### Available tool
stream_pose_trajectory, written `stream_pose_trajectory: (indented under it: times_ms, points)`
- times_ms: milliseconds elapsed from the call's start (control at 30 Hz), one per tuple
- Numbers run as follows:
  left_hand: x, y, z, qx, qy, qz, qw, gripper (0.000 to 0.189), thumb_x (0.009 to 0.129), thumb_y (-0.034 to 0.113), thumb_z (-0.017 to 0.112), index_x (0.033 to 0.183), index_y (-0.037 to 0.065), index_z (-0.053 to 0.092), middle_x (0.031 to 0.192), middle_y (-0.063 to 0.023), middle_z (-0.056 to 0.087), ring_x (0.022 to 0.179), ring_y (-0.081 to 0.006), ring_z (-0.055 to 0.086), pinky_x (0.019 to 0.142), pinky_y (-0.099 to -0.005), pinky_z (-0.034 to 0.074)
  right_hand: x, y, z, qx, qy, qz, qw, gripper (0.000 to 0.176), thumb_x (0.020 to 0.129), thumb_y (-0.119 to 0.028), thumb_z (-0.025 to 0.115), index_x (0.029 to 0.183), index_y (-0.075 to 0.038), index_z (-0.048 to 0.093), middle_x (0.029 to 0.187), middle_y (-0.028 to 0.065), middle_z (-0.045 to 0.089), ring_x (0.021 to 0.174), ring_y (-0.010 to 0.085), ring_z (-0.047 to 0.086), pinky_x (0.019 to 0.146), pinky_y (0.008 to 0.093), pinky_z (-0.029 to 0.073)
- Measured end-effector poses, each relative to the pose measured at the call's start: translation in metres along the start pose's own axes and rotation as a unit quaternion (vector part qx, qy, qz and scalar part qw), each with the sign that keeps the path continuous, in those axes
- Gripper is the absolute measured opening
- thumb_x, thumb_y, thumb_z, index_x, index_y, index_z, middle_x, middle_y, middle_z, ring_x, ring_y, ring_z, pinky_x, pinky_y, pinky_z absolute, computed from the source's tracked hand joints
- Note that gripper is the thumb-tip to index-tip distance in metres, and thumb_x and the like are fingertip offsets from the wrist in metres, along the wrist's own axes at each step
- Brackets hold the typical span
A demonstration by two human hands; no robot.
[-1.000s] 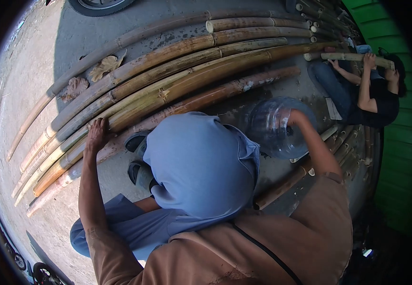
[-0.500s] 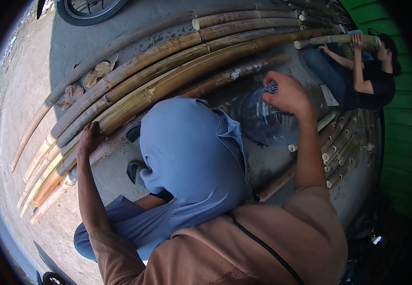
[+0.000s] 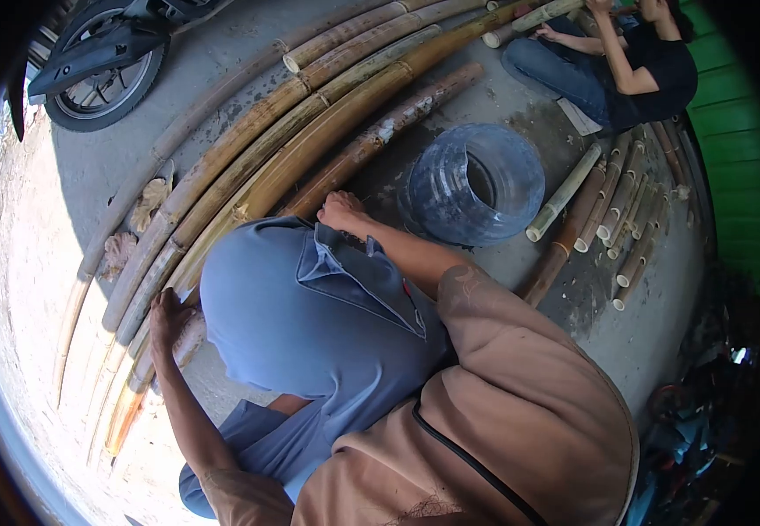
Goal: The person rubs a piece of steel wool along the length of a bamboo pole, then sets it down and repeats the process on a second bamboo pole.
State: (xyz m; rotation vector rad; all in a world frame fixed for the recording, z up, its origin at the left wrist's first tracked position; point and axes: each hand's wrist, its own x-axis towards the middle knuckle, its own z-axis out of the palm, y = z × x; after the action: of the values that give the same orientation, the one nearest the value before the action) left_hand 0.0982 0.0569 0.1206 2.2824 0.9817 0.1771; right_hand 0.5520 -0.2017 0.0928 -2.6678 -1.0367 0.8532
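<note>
Several long bamboo poles lie side by side on the concrete. My left hand rests at the near edge of the poles, its fingers partly hidden. Beside my raised knee, my right hand is at a brownish pole with whitish patches. The fingers of that hand are bent; what they hold, if anything, is hidden. To the right of this hand stands a clear, bluish plastic container with a wide opening.
Short cut bamboo pieces lie at the right. A co-worker sits at the upper right with a bamboo piece. A motorbike wheel stands at the upper left. Dry leaves lie among the poles. A green wall is at the right.
My right hand has moved from the plastic container, where it held a grey scrubber-like wad, down and left to the poles. The view has shifted, showing more of the motorbike.
</note>
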Motion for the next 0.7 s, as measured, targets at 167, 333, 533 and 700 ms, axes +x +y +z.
stream_pose_trajectory:
  times_ms: [167, 333, 533, 700]
  points:
    - [-0.001, 0.020, -0.005, 0.076, 0.010, 0.014, 0.997, 0.047, 0.066, 0.018, 0.092, 0.094, 0.004, 0.057, 0.090, -0.0175, 0.060, 0.095, -0.0430, 0.057, 0.084, -0.0539, 0.046, 0.025, -0.001, 0.025, 0.030, 0.057, -0.004, 0.998, 0.052, 0.092, -0.040, 0.064, 0.123, 0.002, 0.068, 0.129, 0.0266, 0.068, 0.126, 0.0404, 0.063, 0.111, 0.0458, 0.050]
    - [0.006, 0.027, -0.020, 0.090, -0.054, 0.003, 0.994, 0.046, 0.070, 0.021, 0.092, 0.092, 0.004, 0.055, 0.088, -0.0165, 0.059, 0.090, -0.0410, 0.055, 0.080, -0.0536, 0.045, 0.028, -0.035, -0.034, 0.061, -0.034, 0.014, 0.997, 0.053, 0.090, -0.047, 0.069, 0.113, 0.000, 0.076, 0.125, 0.0226, 0.073, 0.122, 0.0359, 0.068, 0.108, 0.0450, 0.054]
    - [0.001, 0.015, -0.015, 0.122, -0.028, -0.019, 0.992, 0.075, 0.075, 0.032, 0.091, 0.137, 0.003, 0.060, 0.120, -0.0212, 0.066, 0.117, -0.0430, 0.059, 0.102, -0.0488, 0.050, 0.036, -0.040, -0.085, 0.227, 0.090, -0.193, 0.950, 0.039, 0.080, -0.033, 0.081, 0.105, -0.004, 0.077, 0.112, 0.0217, 0.077, 0.112, 0.0373, 0.072, 0.096, 0.0439, 0.056]
    - [0.007, 0.016, 0.006, 0.223, 0.001, -0.073, 0.972, 0.100, 0.081, 0.071, 0.075, 0.151, 0.003, 0.051, 0.147, -0.0230, 0.054, 0.139, -0.0410, 0.047, 0.117, -0.0524, 0.036, 0.100, -0.057, -0.073, 0.104, 0.430, -0.247, 0.862, 0.030, 0.088, -0.035, 0.076, 0.109, -0.012, 0.074, 0.109, 0.0122, 0.070, 0.112, 0.0382, 0.061, 0.101, 0.0547, 0.046]
